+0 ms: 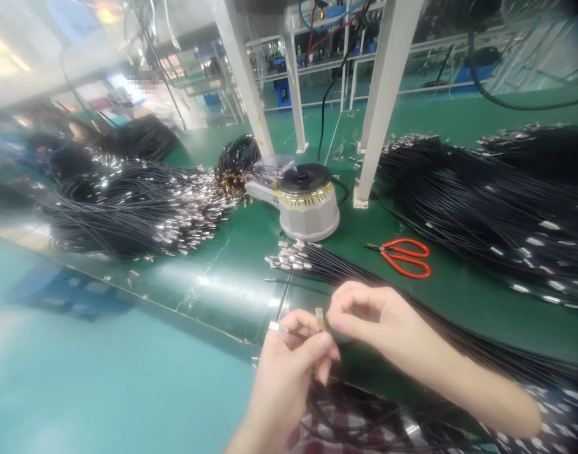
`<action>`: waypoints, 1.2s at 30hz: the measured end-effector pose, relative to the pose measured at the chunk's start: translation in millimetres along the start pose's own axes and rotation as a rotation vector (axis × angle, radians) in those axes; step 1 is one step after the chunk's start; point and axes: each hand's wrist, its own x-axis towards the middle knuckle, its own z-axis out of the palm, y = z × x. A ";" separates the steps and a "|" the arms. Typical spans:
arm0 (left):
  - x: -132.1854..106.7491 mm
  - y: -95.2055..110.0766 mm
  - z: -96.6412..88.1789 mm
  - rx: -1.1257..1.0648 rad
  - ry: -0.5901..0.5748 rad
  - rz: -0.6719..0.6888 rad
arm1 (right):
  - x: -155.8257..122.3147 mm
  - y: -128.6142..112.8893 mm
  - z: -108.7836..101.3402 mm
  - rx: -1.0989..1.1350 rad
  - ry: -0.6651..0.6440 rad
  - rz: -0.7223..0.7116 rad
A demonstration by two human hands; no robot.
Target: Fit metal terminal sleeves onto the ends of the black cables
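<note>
My left hand (293,359) is closed around a black cable, with thumb and fingers pinched together. A silver metal connector (319,313) stands up from its fingertips, with a small yellowish patch below it. Another silver cable end (276,326) pokes out by the index knuckle. Close to the upright connector, the thumb and index finger of my right hand (364,309) are pinched together; whatever lies between them is too small to make out. Just beyond both hands is a bundle of black cables (338,265) with silver ends pointing left.
A white tape dispenser (309,217) with a black round top stands behind the hands. Red-handled scissors (406,257) lie to the right. Large cable heaps rest at left (113,208) and right (487,208). White posts (387,82) rise from the green table. A person is blurred at far left.
</note>
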 end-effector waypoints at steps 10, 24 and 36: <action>1.8 -7.4 -3.6 -0.134 -0.080 -0.028 | 6.9 2.0 3.4 0.060 -0.066 0.030; -0.8 -3.5 -2.4 -0.067 -0.003 0.000 | 2.8 -4.5 12.8 -0.054 0.001 -0.098; 6.3 -0.9 -7.3 -0.014 -0.122 0.042 | 26.9 -6.6 -3.3 0.221 -0.290 0.146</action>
